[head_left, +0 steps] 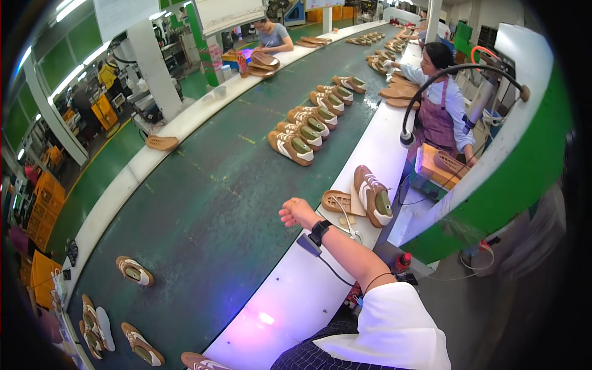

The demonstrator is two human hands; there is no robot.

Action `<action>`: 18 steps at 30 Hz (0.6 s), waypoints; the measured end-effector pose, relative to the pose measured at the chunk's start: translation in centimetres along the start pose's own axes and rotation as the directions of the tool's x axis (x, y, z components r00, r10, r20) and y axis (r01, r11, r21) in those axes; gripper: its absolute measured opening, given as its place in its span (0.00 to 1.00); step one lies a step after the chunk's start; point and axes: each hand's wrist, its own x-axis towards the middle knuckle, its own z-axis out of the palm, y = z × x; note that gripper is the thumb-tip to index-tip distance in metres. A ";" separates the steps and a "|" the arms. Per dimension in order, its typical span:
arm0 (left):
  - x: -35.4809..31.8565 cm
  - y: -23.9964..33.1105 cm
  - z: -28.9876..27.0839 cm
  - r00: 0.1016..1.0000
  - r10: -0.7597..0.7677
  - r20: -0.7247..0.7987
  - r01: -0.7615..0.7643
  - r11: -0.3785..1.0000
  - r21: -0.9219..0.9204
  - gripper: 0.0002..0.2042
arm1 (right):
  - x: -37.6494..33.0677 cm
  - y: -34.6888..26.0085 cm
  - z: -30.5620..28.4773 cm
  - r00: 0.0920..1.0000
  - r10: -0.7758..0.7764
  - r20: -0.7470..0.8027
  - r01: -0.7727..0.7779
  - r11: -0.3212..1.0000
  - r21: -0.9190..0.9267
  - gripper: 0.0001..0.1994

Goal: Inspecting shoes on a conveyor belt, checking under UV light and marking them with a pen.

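My right hand point(300, 213) reaches out over the green conveyor belt point(203, 209), its fingers loosely bent and apart, with nothing seen in it. A black watch is on that wrist. My left hand is out of view. Beyond my forearm, on the white ledge point(271, 308), stand a brown and white sneaker point(372, 196) and a tan shoe sole point(337, 201), with a pale cable by them. A row of several sneakers point(300, 128) stands on the belt farther off. At the lower edge, part of another sneaker point(202, 361) shows close to my dark checked apron.
More sneakers point(134, 271) lie on the belt at the lower left. A green and white machine frame point(505, 166) with a black hose rises at the right. Behind it a co-worker in a purple apron point(435, 123) sits near stacked soles. A lone sole point(161, 143) rests on the far ledge.
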 end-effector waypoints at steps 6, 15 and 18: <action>0.5 1.7 -0.4 0.982 -0.189 0.001 0.189 0.982 0.026 0.40 | 8.1 -3.7 -4.0 0.951 -0.168 -0.259 0.102 0.963 -0.250 0.12; 2.3 0.7 1.6 0.979 -0.167 -0.114 0.172 0.984 0.036 0.37 | 17.1 -10.3 -8.8 0.723 -0.525 -0.448 0.008 0.656 -0.755 0.24; 4.0 1.4 2.9 0.982 -0.130 -0.136 0.147 0.982 0.121 0.37 | 19.8 -10.7 -10.2 0.703 -0.579 -0.413 -0.002 0.579 -0.815 0.24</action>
